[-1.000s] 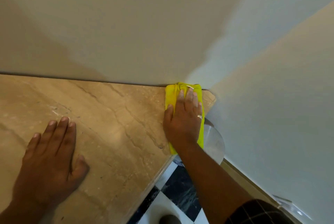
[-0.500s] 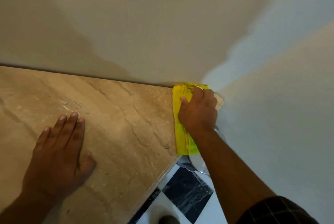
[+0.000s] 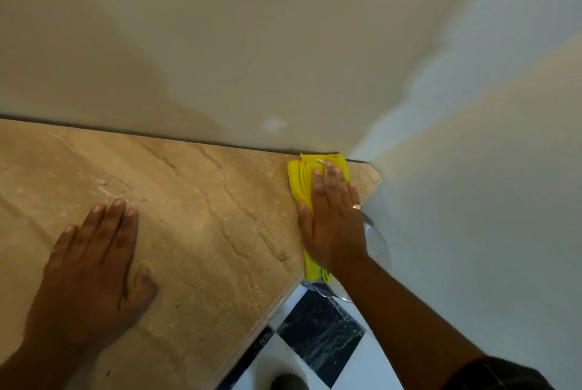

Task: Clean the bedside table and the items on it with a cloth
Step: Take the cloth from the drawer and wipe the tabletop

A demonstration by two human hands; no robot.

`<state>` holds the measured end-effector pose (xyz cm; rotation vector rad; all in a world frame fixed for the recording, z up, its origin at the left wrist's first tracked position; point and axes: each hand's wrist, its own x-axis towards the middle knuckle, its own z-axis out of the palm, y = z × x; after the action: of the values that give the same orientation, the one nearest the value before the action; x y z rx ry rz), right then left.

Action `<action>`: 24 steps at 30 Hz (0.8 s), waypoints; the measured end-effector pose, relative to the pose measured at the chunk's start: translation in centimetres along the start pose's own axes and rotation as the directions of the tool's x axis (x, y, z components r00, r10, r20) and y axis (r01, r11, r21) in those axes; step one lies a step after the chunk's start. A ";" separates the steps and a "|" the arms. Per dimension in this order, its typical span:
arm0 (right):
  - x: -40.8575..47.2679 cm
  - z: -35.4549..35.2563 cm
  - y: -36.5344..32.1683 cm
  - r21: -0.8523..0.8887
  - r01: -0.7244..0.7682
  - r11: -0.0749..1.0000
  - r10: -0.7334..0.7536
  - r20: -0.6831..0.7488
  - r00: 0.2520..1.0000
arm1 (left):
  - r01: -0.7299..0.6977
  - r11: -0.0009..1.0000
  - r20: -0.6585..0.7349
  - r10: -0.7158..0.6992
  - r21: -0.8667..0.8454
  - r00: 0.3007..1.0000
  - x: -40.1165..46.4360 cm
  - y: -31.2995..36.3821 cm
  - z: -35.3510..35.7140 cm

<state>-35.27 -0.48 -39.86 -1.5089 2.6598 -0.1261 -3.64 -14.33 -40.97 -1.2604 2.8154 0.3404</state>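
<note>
The bedside table [image 3: 201, 210] has a beige marble top that runs along the wall and ends in a cut corner at the right. A folded yellow cloth [image 3: 300, 180] lies on that far right corner, against the wall. My right hand [image 3: 333, 219] presses flat on the cloth with straight fingers, a ring on one finger. My left hand [image 3: 94, 266] rests flat on the marble at the lower left, fingers spread, holding nothing.
Two cream walls [image 3: 472, 200] meet just behind the cloth. Below the table edge lies a black-and-white chequered floor [image 3: 321, 336]. A round shiny metal object [image 3: 376, 248] sits low beside the table's right end, partly hidden by my arm.
My right hand has flattened out on the cloth after curling over it half a second ago. The left hand has stayed in place on the marble.
</note>
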 end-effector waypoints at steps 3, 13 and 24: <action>0.8 -0.4 2.2 0.059 -0.270 0.961 0.273 -0.040 0.961 | -0.010 1.000 0.002 0.010 -0.027 1.000 0.3 0.2 -0.2; -1.2 1.4 -11.2 0.111 0.116 0.987 -0.113 -0.034 0.993 | -0.012 1.000 -0.049 0.012 0.000 0.999 0.1 -0.1 0.5; 2.8 -0.5 -0.1 0.472 -0.681 0.560 0.766 0.019 0.643 | -0.005 1.000 0.001 0.005 0.001 1.000 0.4 0.9 -1.0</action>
<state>-36.71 -2.94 -39.42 -0.1850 2.8695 -0.7800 -4.49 -14.26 -39.84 -1.2530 2.8179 0.3393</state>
